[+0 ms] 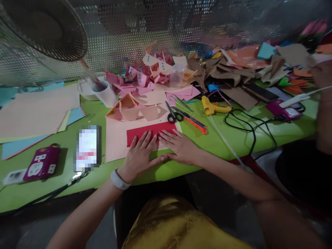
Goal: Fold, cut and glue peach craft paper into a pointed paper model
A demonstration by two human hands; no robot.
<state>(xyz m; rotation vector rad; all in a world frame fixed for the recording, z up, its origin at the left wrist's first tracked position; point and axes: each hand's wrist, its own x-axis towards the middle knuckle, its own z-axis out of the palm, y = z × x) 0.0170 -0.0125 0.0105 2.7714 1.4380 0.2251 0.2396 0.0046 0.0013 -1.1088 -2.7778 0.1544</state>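
A strip of red paper (151, 129) lies on a larger sheet of peach paper (115, 145) at the table's front. My left hand (140, 154) rests flat on the strip's lower edge, fingers spread. Beside it my right hand (178, 143) presses the right part of the strip, its fingers stretched out too. The two thumbs meet just below the paper. Behind the strip stands a folded peach paper piece (140, 112). Black-handled scissors (174, 116) and an orange box cutter (197, 125) lie just past my right fingertips.
A phone (86, 148) and a purple power strip (43, 164) are at the left, near stacked paper sheets (41, 107). A yellow glue gun (214, 107) and black cables (249, 129) lie right. Paper scraps (145, 72) line the back; a fan (46, 27) overhangs. Another person's arm (324, 103) is far right.
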